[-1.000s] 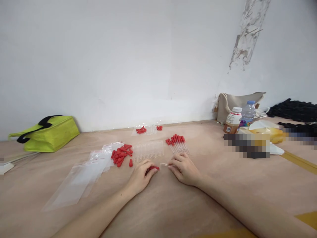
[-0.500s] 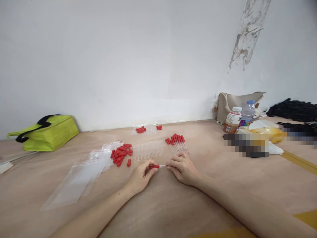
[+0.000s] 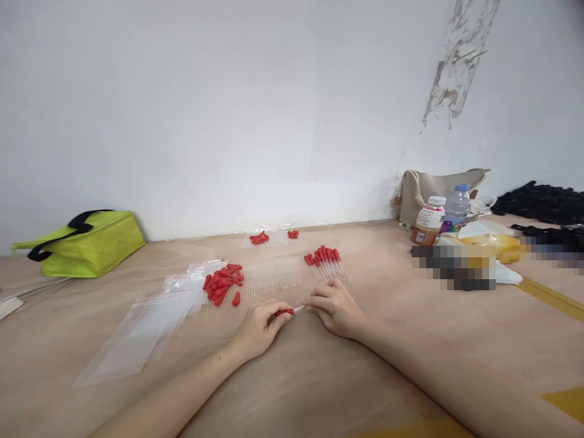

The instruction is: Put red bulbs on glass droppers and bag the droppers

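Observation:
My left hand (image 3: 260, 328) is closed around a red rubber dropper bulb (image 3: 285, 312), with part of it hidden by the fingers. A thin glass tube (image 3: 298, 308) runs from the bulb's end to my right hand (image 3: 336, 311), whose thumb and fingers pinch its other end. Beyond my hands lies a row of bare glass tubes (image 3: 272, 277). Loose red bulbs (image 3: 222, 283) are heaped to its left, with a single bulb (image 3: 236, 298) just apart. Several droppers with red bulbs (image 3: 326, 257) lie side by side past my right hand.
Flat clear zip bags (image 3: 141, 340) overlap at the left. Behind the tubes, a clear bag with red bulbs (image 3: 260, 238) lies near the wall. A lime-green bag (image 3: 98, 246) stands far left; a drink bottle (image 3: 429, 222), a water bottle (image 3: 457, 204) and a beige bag (image 3: 410, 204) stand right.
The bulb and tube have tilted, so the tube now slopes up toward my right hand. My left fingers cover more of the bulb. The right hand has shifted slightly left.

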The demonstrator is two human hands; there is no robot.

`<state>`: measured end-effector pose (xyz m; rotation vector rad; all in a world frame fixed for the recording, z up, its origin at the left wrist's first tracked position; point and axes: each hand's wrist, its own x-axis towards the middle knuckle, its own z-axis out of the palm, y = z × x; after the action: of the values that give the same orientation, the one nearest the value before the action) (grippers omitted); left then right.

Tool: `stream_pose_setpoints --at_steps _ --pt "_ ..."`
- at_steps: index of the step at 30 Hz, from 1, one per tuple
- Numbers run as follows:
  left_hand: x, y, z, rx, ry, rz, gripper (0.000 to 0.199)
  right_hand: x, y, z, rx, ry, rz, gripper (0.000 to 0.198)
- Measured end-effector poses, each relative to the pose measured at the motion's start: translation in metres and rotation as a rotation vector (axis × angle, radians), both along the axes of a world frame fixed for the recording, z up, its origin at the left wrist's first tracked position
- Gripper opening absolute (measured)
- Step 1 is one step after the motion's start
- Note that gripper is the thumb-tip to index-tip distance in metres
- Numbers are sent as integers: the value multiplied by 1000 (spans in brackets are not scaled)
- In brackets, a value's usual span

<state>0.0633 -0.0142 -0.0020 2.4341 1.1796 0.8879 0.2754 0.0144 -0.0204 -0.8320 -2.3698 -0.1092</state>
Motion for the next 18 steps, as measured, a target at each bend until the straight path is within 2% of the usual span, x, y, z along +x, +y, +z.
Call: stream_pose_setpoints --at_steps 9,18 --pt "1 -2 3 -38 19 36 17 -4 -6 1 72 -11 -27 22" --pt "0 -1 0 25 91 0 21 -10 -12 2 130 2 20 22"
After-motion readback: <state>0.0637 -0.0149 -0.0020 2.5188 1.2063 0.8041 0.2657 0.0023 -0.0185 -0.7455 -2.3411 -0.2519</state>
